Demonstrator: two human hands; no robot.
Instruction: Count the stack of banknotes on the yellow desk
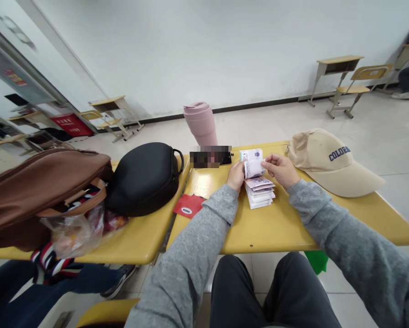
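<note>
Both my hands work over a yellow desk (276, 228). My left hand (236, 176) grips a bent wad of banknotes (253, 167) from the left. My right hand (281, 169) is closed too, pinching the top note of the same wad at its right edge. Just below the hands a fanned stack of banknotes (260, 192) lies on the desk. Another banded bundle of notes (251, 155) rests behind the hands.
A beige cap (330, 161) lies at the desk's right, a dark phone (211, 158) and a pink tumbler (201, 124) at its back, a red packet (189, 205) at its left edge. A black case (143, 178) and brown bag (37, 191) fill the neighbouring desk.
</note>
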